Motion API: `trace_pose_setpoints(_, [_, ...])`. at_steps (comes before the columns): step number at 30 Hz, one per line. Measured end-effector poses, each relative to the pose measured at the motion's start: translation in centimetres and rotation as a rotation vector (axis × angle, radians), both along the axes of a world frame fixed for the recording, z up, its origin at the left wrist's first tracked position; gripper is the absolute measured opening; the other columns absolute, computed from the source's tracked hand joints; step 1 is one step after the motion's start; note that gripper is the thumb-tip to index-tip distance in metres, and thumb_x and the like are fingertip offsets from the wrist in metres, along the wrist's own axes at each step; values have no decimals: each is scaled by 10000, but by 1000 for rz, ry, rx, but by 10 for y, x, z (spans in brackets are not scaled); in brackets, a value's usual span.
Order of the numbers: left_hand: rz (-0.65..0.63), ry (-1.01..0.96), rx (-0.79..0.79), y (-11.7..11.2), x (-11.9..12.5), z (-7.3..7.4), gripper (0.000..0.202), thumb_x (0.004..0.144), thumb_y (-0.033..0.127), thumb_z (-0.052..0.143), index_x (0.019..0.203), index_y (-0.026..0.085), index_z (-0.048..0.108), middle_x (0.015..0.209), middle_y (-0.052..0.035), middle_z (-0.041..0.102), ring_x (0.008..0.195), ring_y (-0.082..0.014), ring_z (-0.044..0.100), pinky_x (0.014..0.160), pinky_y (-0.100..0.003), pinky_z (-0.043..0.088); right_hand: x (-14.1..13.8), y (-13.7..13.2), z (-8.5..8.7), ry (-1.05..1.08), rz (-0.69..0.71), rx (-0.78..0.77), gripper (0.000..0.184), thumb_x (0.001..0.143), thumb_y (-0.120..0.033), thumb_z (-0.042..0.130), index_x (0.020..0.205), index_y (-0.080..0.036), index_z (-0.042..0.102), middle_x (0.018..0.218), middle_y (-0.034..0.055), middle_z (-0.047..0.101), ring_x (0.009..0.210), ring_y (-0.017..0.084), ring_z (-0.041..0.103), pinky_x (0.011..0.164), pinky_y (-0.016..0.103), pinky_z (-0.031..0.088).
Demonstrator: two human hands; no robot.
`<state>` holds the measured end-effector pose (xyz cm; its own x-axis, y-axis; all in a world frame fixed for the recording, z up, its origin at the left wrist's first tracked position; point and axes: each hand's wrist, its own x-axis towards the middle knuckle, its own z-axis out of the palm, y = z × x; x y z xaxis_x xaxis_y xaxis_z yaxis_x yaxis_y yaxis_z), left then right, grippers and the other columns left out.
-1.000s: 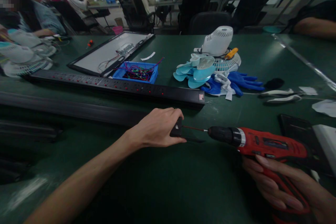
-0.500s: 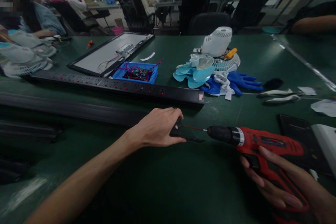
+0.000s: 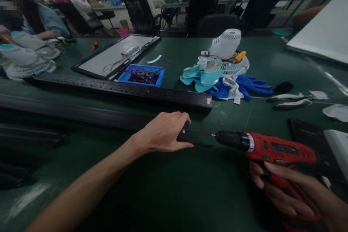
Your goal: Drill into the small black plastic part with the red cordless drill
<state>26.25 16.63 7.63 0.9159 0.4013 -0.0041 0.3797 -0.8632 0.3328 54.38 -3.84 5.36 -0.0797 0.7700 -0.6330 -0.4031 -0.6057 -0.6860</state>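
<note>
My left hand (image 3: 162, 133) is closed around the right end of a long black bar (image 3: 81, 113) lying across the green table. Its end cap (image 3: 183, 132) shows just past my fingers. My right hand (image 3: 288, 195) grips the handle of a red and black cordless drill (image 3: 272, 148). The drill points left, and its thin bit (image 3: 201, 133) touches the end cap.
A long black power strip (image 3: 122, 90) lies behind the bar. Further back are a blue tray of wires (image 3: 143, 75), a flat panel (image 3: 114, 55), fan parts (image 3: 217, 63), blue gloves (image 3: 244, 86) and pliers (image 3: 290, 99). A white board (image 3: 323, 32) is at the far right.
Both hands and the drill have stayed almost still. My right fingers shifted slightly on the handle. A white board has come into view at the upper right.
</note>
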Motion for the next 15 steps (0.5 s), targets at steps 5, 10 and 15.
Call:
trace_pose_setpoints(5, [0,9,1,0,0,0,501,885,575,722,1126,171,548,1045,-71,669,919,-244,666,780,-351,510,-1,2,2,17,-8,-52,373,724,-552,854,689,-197,745,644,36,727,247,10,405,306,151,419])
trace_pose_setpoints(10, [12,13,-1,0,0,0,525,884,586,718,1153,168,548,1075,-78,674,944,-244,668,796,-352,514,-2,1,2,56,-13,-82,384,700,-540,877,637,-191,732,546,-9,647,244,10,386,311,153,431])
trace_pose_setpoints(15, [5,14,-8,1,0,0,517,885,588,718,1140,169,553,1066,-71,674,927,-240,667,782,-347,515,-3,0,1,87,-39,-92,389,717,-521,870,593,-189,710,484,-40,575,245,10,358,314,155,430])
